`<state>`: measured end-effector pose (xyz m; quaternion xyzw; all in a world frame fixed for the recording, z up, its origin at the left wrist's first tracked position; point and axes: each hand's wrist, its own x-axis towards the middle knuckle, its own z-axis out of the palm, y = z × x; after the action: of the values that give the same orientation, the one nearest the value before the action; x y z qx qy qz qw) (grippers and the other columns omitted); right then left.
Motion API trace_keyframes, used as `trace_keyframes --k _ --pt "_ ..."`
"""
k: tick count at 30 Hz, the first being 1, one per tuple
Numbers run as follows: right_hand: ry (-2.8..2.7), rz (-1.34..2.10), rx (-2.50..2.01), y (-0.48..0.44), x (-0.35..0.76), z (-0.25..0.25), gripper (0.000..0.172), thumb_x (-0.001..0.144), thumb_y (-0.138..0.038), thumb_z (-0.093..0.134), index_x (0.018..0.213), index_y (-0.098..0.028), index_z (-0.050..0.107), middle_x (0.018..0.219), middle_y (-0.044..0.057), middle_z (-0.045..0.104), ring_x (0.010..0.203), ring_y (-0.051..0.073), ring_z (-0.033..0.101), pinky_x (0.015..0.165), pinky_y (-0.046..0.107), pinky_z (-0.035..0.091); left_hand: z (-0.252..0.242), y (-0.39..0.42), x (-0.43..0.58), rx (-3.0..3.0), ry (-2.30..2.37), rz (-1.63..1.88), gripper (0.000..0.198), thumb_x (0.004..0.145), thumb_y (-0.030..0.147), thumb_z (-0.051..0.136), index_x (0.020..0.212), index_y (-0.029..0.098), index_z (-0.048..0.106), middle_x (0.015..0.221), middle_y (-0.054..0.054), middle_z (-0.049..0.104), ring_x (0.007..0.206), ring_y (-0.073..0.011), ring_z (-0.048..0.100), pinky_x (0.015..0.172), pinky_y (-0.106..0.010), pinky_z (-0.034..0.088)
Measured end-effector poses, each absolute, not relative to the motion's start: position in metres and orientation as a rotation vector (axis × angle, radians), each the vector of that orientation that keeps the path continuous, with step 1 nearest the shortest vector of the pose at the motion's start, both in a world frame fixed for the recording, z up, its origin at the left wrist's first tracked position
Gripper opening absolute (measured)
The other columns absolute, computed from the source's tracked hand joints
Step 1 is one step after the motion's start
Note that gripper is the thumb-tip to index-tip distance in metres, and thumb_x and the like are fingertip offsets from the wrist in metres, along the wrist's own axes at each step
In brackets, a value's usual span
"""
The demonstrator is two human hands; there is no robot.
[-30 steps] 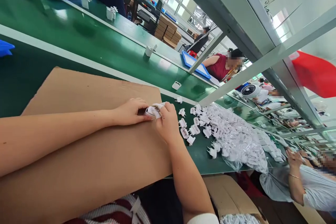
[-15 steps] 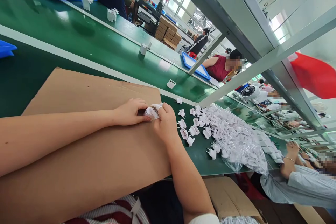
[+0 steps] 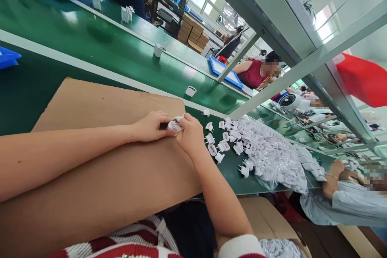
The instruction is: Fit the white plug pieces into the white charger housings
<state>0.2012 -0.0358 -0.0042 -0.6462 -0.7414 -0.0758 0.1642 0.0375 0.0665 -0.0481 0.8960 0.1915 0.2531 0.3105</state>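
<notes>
Over the cardboard sheet [image 3: 121, 169], both hands meet on a small white plastic charger part [image 3: 174, 125]. My left hand [image 3: 152, 126] pinches it from the left, fingers closed. From the right, my right hand [image 3: 191, 134] grips the same piece, its thumb and fingertips wrapped around it. Much of the part is covered by my fingers, so its exact shape cannot be made out. Just right of my right hand lie several loose white two-pin plug heads [image 3: 223, 146] on the green table.
A clear plastic bag [image 3: 275, 157] full of plug heads lies to the right. White housings [image 3: 190, 91] stand on the green conveyor belt [image 3: 127, 54] beyond the cardboard. Blue trays [image 3: 225, 71] lie across it. A metal frame [image 3: 242, 109] slants overhead. A co-worker [image 3: 347, 201] sits at right.
The white housings on the belt have shifted slightly left. My hands stay on the white part, which has turned a little. The co-worker at right now shows something white at the hands.
</notes>
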Motion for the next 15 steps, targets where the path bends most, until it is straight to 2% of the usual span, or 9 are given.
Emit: trace_keyframes --k 2,5,10,12,15 --pt "-2.039 -0.227 -1.877 -0.036 0.199 -0.008 0.019 0.075 -0.005 0.054 0.081 -0.020 0.063 0.083 0.002 0.053 0.078 0.018 0.051 0.071 0.030 0.037 -0.049 0.068 0.037 2.366 0.510 0.678 0.036 0.088 0.055 0.064 0.087 0.020 0.072 0.086 -0.005 0.067 0.084 -0.0230 0.059 0.079 -0.034 0.042" --pt "-1.974 -0.240 -1.861 -0.036 0.196 -0.017 0.023 0.075 -0.005 0.055 0.087 -0.020 0.067 0.085 0.003 0.056 0.083 0.019 0.053 0.074 0.029 0.039 -0.050 0.069 0.038 2.368 0.522 0.685 0.038 0.089 0.056 0.063 0.086 0.019 0.070 0.086 -0.005 0.067 0.085 -0.0228 0.060 0.079 -0.033 0.043" --pt "-1.826 -0.055 -1.758 -0.042 0.198 -0.028 0.020 0.088 -0.016 0.054 0.102 -0.019 0.068 0.098 0.006 0.067 0.095 0.020 0.060 0.091 0.032 0.045 -0.042 0.057 0.033 2.293 0.596 0.613 0.043 0.085 0.057 0.066 0.101 0.018 0.069 0.095 -0.005 0.070 0.085 -0.0224 0.063 0.074 -0.032 0.046" --pt "-1.687 0.002 -1.759 -0.047 0.207 -0.028 0.030 0.096 -0.027 0.048 0.120 -0.019 0.064 0.108 0.009 0.069 0.101 0.021 0.062 0.095 0.034 0.046 -0.031 0.049 0.017 2.268 0.620 0.586 0.040 0.084 0.053 0.069 0.105 0.019 0.070 0.101 -0.006 0.072 0.090 -0.0232 0.065 0.078 -0.033 0.049" --pt "-1.467 -0.222 -2.003 -0.051 0.232 -0.029 0.048 0.099 -0.039 0.046 0.138 -0.013 0.056 0.127 0.019 0.063 0.121 0.031 0.056 0.107 0.044 0.040 -0.002 0.033 -0.026 2.293 0.716 0.715 0.037 0.084 0.047 0.072 0.108 0.019 0.071 0.109 -0.006 0.072 0.103 -0.0243 0.066 0.092 -0.036 0.050"
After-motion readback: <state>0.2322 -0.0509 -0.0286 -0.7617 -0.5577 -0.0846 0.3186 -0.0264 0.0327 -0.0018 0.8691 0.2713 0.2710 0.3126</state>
